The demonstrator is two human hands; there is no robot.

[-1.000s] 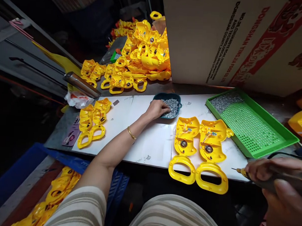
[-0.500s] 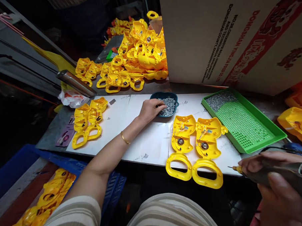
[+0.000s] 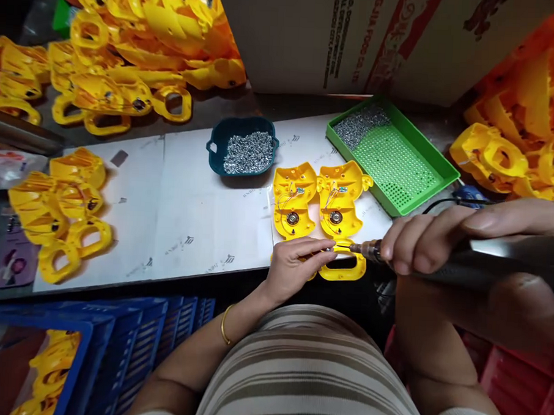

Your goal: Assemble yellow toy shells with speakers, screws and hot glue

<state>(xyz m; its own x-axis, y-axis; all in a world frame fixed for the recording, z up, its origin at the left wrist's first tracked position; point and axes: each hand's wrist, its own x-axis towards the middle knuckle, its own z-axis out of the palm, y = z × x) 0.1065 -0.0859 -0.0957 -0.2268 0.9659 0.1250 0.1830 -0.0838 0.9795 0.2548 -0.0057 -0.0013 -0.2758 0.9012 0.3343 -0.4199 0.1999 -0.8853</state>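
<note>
My left hand (image 3: 292, 269) pinches a small metal screw between thumb and fingertips, over the handle loops of two yellow plastic shell halves. Pointing left, the bit of an electric screwdriver (image 3: 480, 268) meets those fingertips; my right hand (image 3: 425, 238) is wrapped around its body. The left shell half (image 3: 285, 180) and the right shell half (image 3: 350, 207) lie side by side, hollow side up, each with wires, a small board and a round speaker inside. Part of the left handle loop is hidden behind my left hand.
A dark teal tray (image 3: 219, 145) holds many screws. More screws fill one end of a green perforated basket (image 3: 411, 170). Yellow shells (image 3: 80, 196) lie at left, with heaps behind and at far right. A cardboard box (image 3: 293, 55) stands at the back; blue crates (image 3: 115, 341) sit below.
My left hand has left the screw tray and come to the shell handles with a screw. My right hand has brought the screwdriver left to it. The view has shifted right and down.
</note>
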